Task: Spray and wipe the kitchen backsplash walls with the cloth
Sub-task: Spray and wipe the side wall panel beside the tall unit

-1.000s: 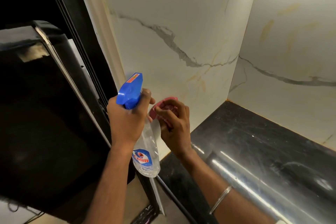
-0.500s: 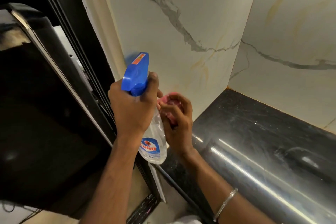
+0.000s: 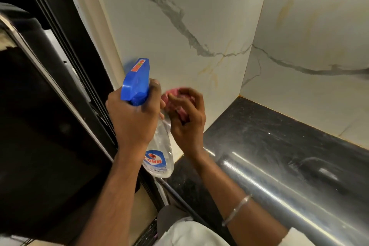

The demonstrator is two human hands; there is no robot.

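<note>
Left hand (image 3: 132,120) grips the neck of a clear plastic spray bottle (image 3: 159,158), its fingers curled tight round it just under the blue trigger head (image 3: 136,84), with one finger raised along the front of the head. A blue label (image 3: 154,161) low on the bottle reads "Colin" in red letters; an orange-red sticker (image 3: 137,66) on top of the head carries print too small to read. The head points at the white marble-patterned backsplash wall (image 3: 179,26) with grey veins. Just beside it, the right hand (image 3: 188,124) has its fingers curled round a bunched pink cloth (image 3: 170,96), held close to the foot of that wall above the left end of the glossy black stone surface (image 3: 279,146); whether the cloth touches the wall cannot be told. A thin metal bangle (image 3: 236,209) circles the right wrist.
</note>
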